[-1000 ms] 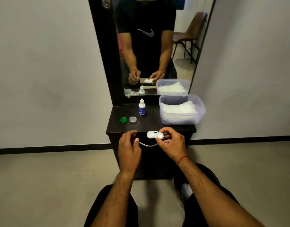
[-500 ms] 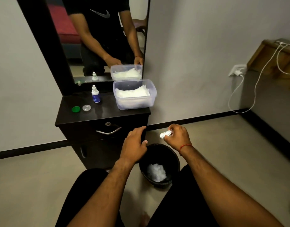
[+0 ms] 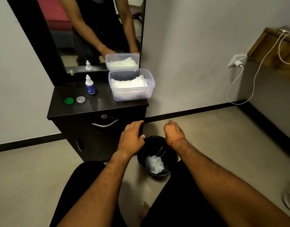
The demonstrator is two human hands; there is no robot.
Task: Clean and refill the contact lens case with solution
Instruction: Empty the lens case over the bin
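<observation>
While I am hovering over the bin (image 3: 159, 175), left hand (image 3: 132, 140) fingers are lying slack and empty; right hand (image 3: 173, 131) fingers are curling, contents hidden. Probably emptying the case; wiping comes next.

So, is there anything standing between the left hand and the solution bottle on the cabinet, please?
Nothing visible does. The left hand is below the cabinet top, by its front; the bottle stands apart from the tissue box on its right.

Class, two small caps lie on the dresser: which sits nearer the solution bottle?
The clear cap, not the green cap; it lies closer to the solution bottle.
</observation>
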